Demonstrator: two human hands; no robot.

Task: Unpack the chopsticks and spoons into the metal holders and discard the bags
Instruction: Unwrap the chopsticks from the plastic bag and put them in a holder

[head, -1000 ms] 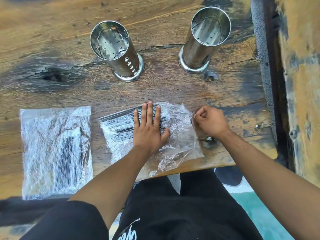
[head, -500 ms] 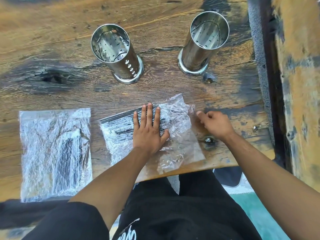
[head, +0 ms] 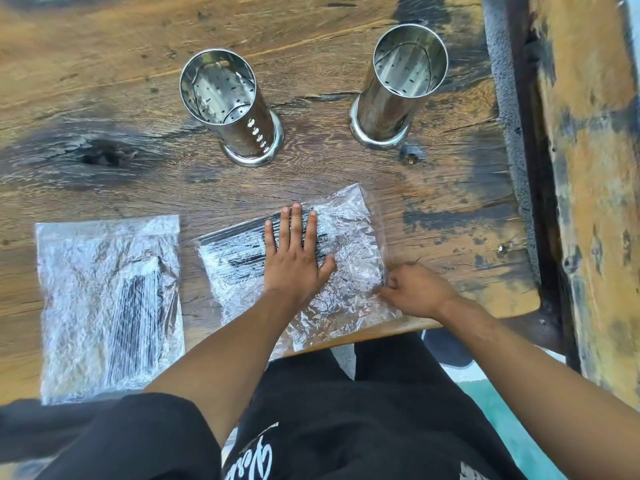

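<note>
Your left hand [head: 294,261] lies flat with straight fingers on the crinkled clear plastic bag of black chopsticks [head: 349,237], pinning it to the worn wooden surface [head: 104,98] near its front edge, while your right hand [head: 415,289] sits at the bag's right margin with its fingers curled at the plastic; whether that grip has actually pinched the film you cannot tell, since the fingertips are blurred. The chopsticks run roughly left to right under your left palm, so the bag's long axis points toward your right hand, and that hand is the nearer one to the end you would likely open. Both shiny perforated metal cylinder holders, the left one [head: 232,109] and the right one [head: 398,88], stand upright and empty beyond the bag, well apart from it. A second clear plastic bag with dark utensils [head: 107,299] lies untouched to the left. Nothing is unpacked yet
</note>
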